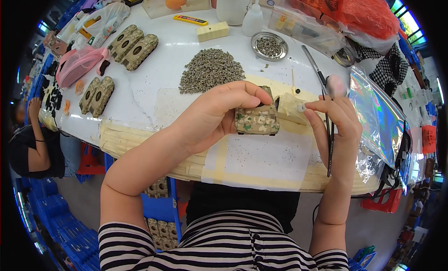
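My left hand (219, 105) is closed around a small camouflage-patterned shell (256, 119), its thumb and forefinger at the top edge by a dark opening. To its right, my right hand (338, 117) has thumb and forefinger bent near each other, with something small and white at the fingertip. A slim black-handled tool (331, 152) runs down through this hand; a blurred, pale pink soft tip (336, 86) shows above the knuckles, perhaps its brush end. Between the hands sits a block wrapped in cream tape (291, 110). White paper (261, 159) lies beneath, dotted with tiny specks.
Beyond my left hand is a heap of small metallic parts (212, 70); more fill a round metal dish (269, 46). Several camouflage shells (135, 47) lie left. A grey slim tool (313, 63), yellow cutter (190, 20) and iridescent bag (380, 117) surround the workspace. Another person (39, 149) sits left.
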`<state>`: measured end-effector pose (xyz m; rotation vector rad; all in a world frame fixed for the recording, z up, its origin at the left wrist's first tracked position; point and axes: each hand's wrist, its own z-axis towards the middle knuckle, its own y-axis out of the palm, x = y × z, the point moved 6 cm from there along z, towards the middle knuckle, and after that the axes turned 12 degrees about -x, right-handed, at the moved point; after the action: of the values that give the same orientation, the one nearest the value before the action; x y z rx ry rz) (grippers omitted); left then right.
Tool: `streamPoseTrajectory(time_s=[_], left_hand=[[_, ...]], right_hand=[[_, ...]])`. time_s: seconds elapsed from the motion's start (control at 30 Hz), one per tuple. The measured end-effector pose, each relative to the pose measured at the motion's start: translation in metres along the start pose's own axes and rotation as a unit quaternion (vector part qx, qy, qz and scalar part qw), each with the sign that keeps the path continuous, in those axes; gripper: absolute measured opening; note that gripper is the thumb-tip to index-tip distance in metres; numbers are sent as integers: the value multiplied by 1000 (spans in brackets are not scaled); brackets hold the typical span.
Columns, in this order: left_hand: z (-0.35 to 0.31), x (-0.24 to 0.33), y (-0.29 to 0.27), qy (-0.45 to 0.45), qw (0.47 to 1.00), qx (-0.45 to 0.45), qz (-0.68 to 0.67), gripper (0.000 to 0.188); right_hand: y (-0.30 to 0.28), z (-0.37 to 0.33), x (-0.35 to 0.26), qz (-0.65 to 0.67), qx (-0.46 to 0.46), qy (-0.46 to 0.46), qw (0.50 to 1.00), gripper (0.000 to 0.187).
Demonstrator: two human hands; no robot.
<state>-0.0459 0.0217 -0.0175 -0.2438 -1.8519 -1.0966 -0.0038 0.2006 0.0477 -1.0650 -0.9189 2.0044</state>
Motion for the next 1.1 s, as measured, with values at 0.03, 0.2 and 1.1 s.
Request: streamPoseTrajectory(time_s=[0.03,0.2,1.1], left_hand=[[0,0,1,-2,1000,-1,0,21],[-1,0,4,-13,1000,-15,23,19],[0,-2,15,12,988,-37,150,12]], right_hand=[[-1,0,0,1,4,2,1000,14],[-19,-9,2,81,118,-6,990,8],[25,-14,-15,433,-29,-17,901,8]])
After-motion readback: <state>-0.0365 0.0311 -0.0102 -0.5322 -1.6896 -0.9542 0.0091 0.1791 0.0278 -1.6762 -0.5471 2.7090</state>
